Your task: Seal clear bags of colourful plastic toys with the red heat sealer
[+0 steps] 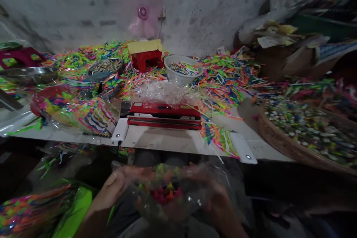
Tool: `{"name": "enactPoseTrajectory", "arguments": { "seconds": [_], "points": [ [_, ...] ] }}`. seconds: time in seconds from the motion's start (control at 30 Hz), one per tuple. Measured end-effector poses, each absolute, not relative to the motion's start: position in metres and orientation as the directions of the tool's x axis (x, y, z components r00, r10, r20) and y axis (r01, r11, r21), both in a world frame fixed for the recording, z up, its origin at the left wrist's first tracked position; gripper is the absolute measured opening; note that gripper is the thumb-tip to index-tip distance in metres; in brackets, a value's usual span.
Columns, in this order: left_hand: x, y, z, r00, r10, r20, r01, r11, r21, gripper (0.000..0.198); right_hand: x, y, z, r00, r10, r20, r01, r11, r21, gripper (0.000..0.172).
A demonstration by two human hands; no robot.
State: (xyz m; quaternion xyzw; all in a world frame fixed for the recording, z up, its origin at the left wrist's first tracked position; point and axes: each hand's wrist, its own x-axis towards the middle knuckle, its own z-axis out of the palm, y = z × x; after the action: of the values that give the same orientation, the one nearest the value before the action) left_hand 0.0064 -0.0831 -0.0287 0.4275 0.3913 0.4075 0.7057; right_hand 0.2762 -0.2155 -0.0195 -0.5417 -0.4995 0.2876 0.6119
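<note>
Low in the view, both of my hands hold a clear plastic bag (167, 193) with small colourful pieces inside. My left hand (117, 186) grips the bag's left side, fingers curled over its top edge. My right hand (216, 197) closes on the bag's right side, blurred behind the plastic. Just beyond the bag, a red heat sealer (164, 116) with white ends lies across the white table edge (167, 141).
Colourful strips cover the table (223, 78). A white bowl (182, 68), a red stool (146, 58) and a dark tray (106, 67) stand behind the sealer. A woven basket of small pieces (306, 130) sits at right; filled bags (83, 113) lie at left.
</note>
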Motion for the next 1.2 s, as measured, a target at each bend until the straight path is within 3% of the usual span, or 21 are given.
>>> {"name": "enactPoseTrajectory", "arguments": {
  "seconds": [0.07, 0.2, 0.3, 0.4, 0.63, 0.77, 0.9, 1.2],
  "points": [
    [-0.004, -0.084, -0.028, 0.403, 0.904, -0.145, -0.271, 0.269, 0.924, 0.042, 0.268, -0.220, -0.021, 0.513, 0.802, 0.304, 0.216, 0.222, -0.951, 0.034],
    [-0.016, -0.077, -0.005, 0.425, 0.904, -0.053, -0.335, 0.211, 0.918, 0.042, 0.279, -0.212, -0.013, 0.648, 0.713, 0.268, 0.170, 0.208, -0.963, 0.033],
    [0.000, -0.060, 0.011, 0.516, 0.845, -0.141, -0.280, 0.322, 0.904, 0.043, 0.293, -0.183, -0.009, 0.653, 0.745, 0.135, -0.053, 0.224, -0.973, 0.041],
    [0.036, -0.026, 0.013, 0.479, 0.849, -0.220, -0.327, 0.406, 0.853, 0.039, 0.299, -0.138, -0.017, 0.639, 0.766, -0.077, -0.318, 0.171, -0.932, 0.048],
    [0.098, 0.064, -0.025, 0.523, 0.784, -0.335, -0.399, 0.573, 0.716, 0.040, 0.316, -0.047, -0.064, 0.588, 0.718, -0.373, -0.610, 0.091, -0.787, 0.030],
    [0.112, 0.083, -0.047, 0.479, 0.734, -0.481, -0.352, 0.663, 0.661, 0.039, 0.327, -0.026, -0.090, 0.580, 0.653, -0.487, -0.671, 0.044, -0.740, 0.024],
    [0.121, 0.089, -0.067, 0.422, 0.688, -0.590, -0.335, 0.723, 0.604, 0.037, 0.333, -0.019, -0.112, 0.607, 0.607, -0.514, -0.685, 0.072, -0.724, 0.025],
    [0.136, 0.099, -0.087, 0.303, 0.790, -0.533, -0.339, 0.612, 0.714, 0.026, 0.350, -0.006, -0.124, 0.644, 0.628, -0.437, -0.556, -0.008, -0.831, 0.035]
  ]
}}
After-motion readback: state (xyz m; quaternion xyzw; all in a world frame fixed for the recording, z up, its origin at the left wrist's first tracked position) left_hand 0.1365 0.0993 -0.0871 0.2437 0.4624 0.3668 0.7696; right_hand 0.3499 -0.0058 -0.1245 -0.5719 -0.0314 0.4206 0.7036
